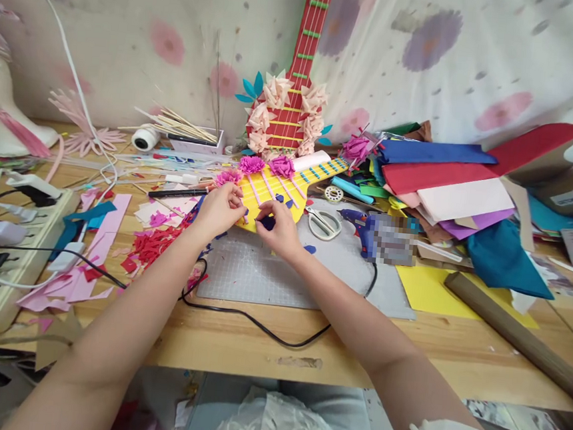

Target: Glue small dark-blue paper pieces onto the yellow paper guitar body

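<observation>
A yellow paper guitar [290, 205] with pink strings lies on the grey cutting mat [241, 278], its neck pointing back right. Pink paper flowers [252, 165] and small blue paper pieces sit on its body. My left hand [223, 208] is over the guitar's left side, finger and thumb pinched; what they hold is too small to make out. Close by, at the lower edge of the body, my right hand [281, 229] is closed in a pinch with a dark blue paper petal [267, 222] at its fingers. Another blue petal [310, 249] rests on the mat.
White-handled scissors [323, 225] and a blue glue gun [362, 232] lie to the right, its black cord [257, 318] looping in front. Behind stands a red guitar [287, 125] with peach flowers. Coloured paper [446, 169] is piled right; red scraps [156, 247] and a power strip [15, 278] lie left.
</observation>
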Action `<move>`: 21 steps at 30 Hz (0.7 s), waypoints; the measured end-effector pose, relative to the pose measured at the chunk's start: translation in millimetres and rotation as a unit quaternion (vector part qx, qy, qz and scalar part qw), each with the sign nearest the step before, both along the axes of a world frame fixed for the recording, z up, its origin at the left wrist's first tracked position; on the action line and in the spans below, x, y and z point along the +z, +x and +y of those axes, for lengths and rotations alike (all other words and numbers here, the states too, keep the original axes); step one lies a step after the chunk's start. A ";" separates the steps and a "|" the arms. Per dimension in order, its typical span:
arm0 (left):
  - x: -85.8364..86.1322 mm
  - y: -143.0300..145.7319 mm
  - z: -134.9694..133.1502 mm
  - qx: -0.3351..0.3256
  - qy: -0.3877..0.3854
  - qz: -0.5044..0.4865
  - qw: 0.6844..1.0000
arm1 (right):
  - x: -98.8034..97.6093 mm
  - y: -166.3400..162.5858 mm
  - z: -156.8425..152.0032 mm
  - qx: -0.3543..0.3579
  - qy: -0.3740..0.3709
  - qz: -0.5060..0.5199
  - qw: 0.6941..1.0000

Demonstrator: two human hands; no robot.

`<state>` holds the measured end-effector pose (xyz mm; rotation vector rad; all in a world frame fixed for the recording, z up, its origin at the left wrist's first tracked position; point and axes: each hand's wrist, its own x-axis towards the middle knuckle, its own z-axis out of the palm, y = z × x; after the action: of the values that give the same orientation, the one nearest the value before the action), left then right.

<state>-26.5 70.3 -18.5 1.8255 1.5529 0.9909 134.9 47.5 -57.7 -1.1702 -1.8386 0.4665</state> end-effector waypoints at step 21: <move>-0.5 21.7 -2.1 -0.008 0.074 0.239 0.968 | -6.0 7.3 -13.0 -0.004 0.001 0.045 0.999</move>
<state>-4.8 68.2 -18.9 2.3040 1.7673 0.7035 142.2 34.6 -63.7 -1.1374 -1.7562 0.5044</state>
